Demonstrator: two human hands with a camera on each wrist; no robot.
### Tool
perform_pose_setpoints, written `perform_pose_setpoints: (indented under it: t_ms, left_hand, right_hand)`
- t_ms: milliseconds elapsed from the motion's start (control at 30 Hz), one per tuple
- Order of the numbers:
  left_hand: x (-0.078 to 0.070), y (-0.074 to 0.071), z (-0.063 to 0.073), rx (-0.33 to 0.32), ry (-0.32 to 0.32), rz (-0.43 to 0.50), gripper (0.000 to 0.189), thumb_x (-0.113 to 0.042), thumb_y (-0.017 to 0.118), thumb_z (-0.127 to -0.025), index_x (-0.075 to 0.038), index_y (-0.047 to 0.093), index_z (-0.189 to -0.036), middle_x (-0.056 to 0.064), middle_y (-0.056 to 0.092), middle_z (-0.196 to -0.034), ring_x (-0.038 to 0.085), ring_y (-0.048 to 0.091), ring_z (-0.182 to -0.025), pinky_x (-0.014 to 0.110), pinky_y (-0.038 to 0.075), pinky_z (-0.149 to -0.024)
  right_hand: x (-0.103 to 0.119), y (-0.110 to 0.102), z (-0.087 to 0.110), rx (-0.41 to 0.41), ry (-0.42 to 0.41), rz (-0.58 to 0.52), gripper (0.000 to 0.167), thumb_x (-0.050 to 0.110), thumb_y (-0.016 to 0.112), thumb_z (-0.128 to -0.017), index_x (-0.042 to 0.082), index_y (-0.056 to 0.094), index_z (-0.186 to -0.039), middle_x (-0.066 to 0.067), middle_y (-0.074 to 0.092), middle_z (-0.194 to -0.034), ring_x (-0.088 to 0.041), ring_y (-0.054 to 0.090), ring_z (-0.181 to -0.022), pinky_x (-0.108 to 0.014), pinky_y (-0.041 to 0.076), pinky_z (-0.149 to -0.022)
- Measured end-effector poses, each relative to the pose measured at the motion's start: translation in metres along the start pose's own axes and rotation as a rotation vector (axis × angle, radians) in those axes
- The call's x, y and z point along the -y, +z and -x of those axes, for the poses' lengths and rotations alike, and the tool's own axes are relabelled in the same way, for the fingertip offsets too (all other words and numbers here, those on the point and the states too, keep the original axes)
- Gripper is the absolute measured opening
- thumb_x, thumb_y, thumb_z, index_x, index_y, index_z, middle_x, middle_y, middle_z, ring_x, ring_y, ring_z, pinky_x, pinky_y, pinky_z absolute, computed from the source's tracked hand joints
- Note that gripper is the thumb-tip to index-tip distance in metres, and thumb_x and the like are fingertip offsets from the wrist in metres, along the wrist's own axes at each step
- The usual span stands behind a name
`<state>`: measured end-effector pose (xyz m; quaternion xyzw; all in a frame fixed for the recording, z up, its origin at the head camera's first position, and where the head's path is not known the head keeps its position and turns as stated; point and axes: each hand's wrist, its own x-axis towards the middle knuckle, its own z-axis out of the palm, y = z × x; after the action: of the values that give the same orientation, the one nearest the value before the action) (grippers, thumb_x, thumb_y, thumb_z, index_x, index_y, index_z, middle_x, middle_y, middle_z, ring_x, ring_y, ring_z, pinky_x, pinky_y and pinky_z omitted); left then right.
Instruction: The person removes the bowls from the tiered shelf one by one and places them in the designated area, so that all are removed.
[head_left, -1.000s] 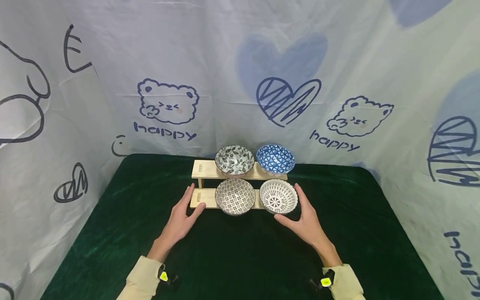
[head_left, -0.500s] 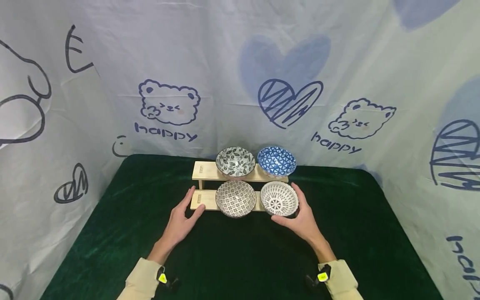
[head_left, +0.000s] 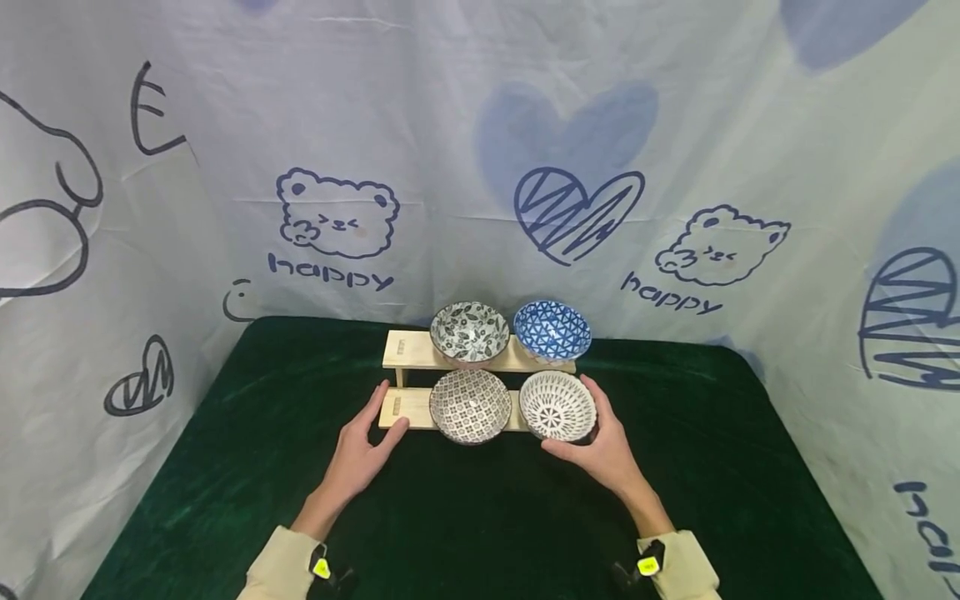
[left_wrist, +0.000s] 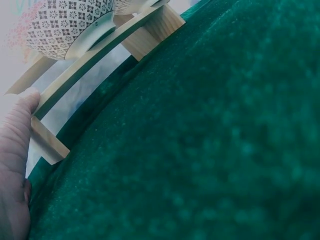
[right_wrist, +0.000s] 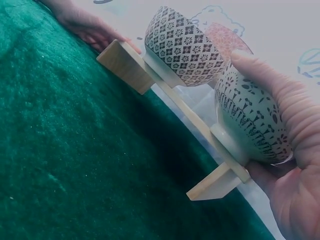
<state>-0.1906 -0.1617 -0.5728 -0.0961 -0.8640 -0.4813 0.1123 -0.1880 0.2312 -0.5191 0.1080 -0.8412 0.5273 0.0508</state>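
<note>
A two-tier wooden rack holds several patterned bowls. In the head view, my left hand holds the left end of its lower shelf, thumb at the front edge; the left wrist view shows that thumb against the wood. My right hand grips the black-and-white bowl at the lower right, thumb at the rim and other fingers round its right side. This bowl's foot is at the shelf. Left of it sits a brown-patterned bowl. On the upper shelf stand a leaf-patterned bowl and a blue-and-white bowl.
Dark green cloth covers the table under the rack. A pale curtain with blue hearts and bear drawings hangs close behind the rack and along both sides.
My right hand has shifted slightly left, its thumb closer in against the bowl's front. The left hand and the bowls keep their places; the head view has tilted slightly.
</note>
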Motion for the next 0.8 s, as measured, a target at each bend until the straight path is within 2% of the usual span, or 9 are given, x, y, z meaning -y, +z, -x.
perform_pose_setpoints:
  t_ms: [267, 800]
  left_hand:
    - [0.0005, 0.0007, 0.001, -0.004, 0.001, -0.01, 0.078, -0.04, 0.069, -0.102, -0.008, 0.033, -0.164, 0.014, 0.035, -0.168, 0.036, 0.035, -0.153, 0.062, 0.032, -0.121]
    - [-0.0013, -0.0002, 0.0005, -0.004, 0.002, -0.01, 0.077, -0.039, 0.069, -0.102, -0.008, 0.034, -0.163, 0.013, 0.036, -0.167, 0.036, 0.037, -0.152, 0.062, 0.033, -0.12]
  right_hand:
    - [-0.0007, -0.0004, 0.0004, -0.004, 0.01, 0.025, 0.112, 0.023, 0.093, -0.079, 0.01, 0.022, -0.165, -0.017, 0.039, -0.162, -0.04, 0.043, -0.144, -0.063, 0.037, -0.117]
    - [-0.0015, 0.0002, 0.0004, -0.008, 0.013, -0.006, 0.111, 0.021, 0.094, -0.079, 0.011, 0.023, -0.165, -0.016, 0.04, -0.162, -0.037, 0.044, -0.144, -0.06, 0.038, -0.117]
